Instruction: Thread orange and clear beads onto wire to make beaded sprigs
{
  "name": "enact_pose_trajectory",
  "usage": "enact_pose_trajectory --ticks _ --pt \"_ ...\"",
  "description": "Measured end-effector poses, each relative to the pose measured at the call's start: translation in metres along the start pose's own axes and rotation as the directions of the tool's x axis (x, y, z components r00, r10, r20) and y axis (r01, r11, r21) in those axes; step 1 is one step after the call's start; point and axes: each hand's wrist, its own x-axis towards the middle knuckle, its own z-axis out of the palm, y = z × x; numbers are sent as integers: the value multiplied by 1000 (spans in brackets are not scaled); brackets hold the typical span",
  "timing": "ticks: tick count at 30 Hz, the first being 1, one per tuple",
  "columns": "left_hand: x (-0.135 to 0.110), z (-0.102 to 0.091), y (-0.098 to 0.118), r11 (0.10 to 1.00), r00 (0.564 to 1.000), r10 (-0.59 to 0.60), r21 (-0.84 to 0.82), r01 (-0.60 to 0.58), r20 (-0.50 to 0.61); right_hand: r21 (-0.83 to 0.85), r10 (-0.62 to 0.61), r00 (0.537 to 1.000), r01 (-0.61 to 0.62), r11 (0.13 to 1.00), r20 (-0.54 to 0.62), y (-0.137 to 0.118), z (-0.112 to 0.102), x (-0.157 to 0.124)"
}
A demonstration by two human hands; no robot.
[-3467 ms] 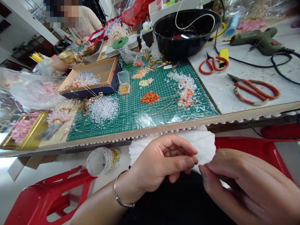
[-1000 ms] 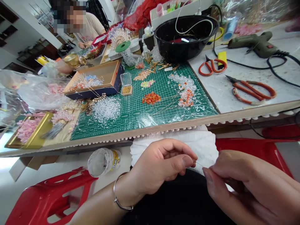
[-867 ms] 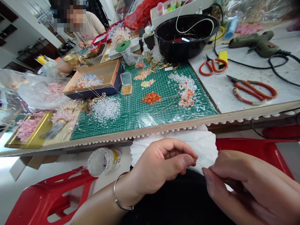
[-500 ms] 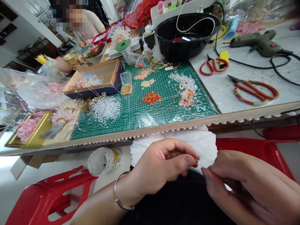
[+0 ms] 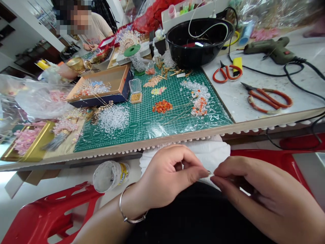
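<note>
In front of the table edge, over my lap, my left hand is closed in a pinch of thumb and forefinger. My right hand pinches too, its fingertips almost meeting those of the left. A tiny, pale, shiny piece shows between the fingertips, too small to make out. Beyond the hands, a green cutting mat carries a pile of clear beads, orange-red beads and clear and orange beads. Thin gold wires lie beside them.
On the right are pliers, orange-handled cutters and a glue gun with its cord. A black basin and a box of wired pieces stand farther back. Red stools flank me. A person sits across.
My right hand has moved left and my fingertips have come closer together. The thin wire-like line seen between them before no longer shows. The camera view has shifted slightly.
</note>
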Motion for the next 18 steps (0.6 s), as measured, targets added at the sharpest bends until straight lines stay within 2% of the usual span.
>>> enact_pose_trajectory --ticks 4,9,12,15,18 --pt "-2 -8 3 998 999 5 58 -3 -36 -47 61 998 -59 997 24 0 -4 -1" --pt "-1 -1 3 996 996 -86 30 85 20 18 -63 997 62 998 47 -2 5 -3" --pt "-3 0 4 996 996 -85 42 84 10 -7 -45 999 46 999 29 -2 4 -1" --pt "-9 -12 3 997 995 -65 44 69 -80 -86 14 997 -7 996 74 4 -9 -5" --pt "-20 -35 -5 997 960 -42 58 60 -276 -145 111 981 -87 986 160 18 -26 -17"
